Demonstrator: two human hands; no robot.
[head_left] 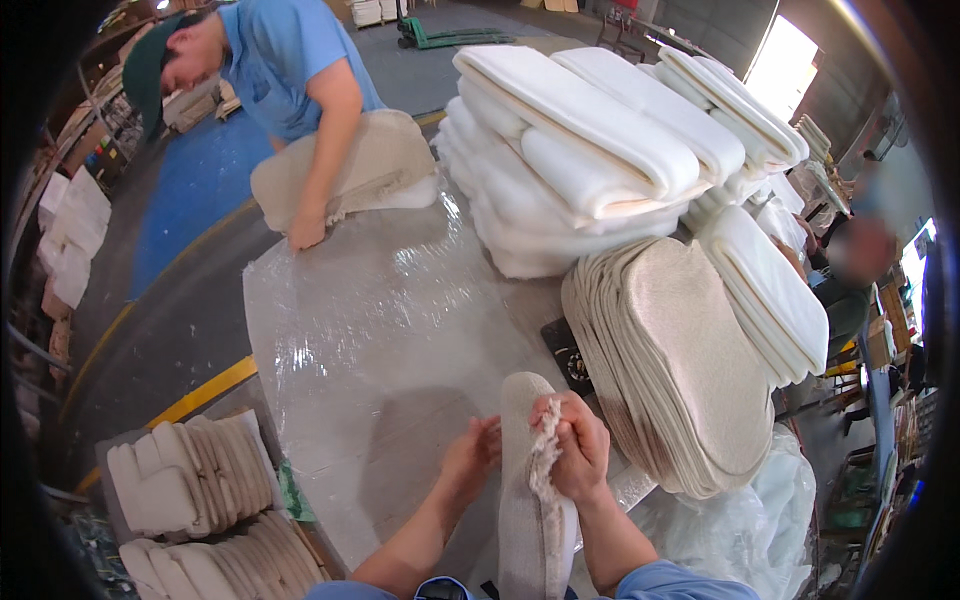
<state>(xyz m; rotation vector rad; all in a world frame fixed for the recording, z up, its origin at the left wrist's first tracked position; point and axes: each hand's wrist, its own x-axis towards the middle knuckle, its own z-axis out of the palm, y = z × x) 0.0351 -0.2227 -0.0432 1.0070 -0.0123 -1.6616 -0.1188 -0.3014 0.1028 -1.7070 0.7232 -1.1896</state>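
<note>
A long, rounded beige fabric cushion (525,470) stands on edge in front of me, white padding showing along its right side. A ragged, fringed fabric edge (545,450) runs down it. My right hand (578,447) is closed, pinching that edge near the top. On the other side, my left hand (470,462) has its fingers stretched out against or right beside the cushion; contact is hard to make out. Beyond them lies the table (400,330), covered with shiny clear plastic film. To the right leans a thick stack of beige fabric covers (690,360).
Folded white padding (590,140) is piled at the back right. Across the table a person (290,70) in blue handles another beige cushion (385,150). Beige cushions (190,475) are stacked at lower left. Crumpled clear plastic (740,520) lies lower right.
</note>
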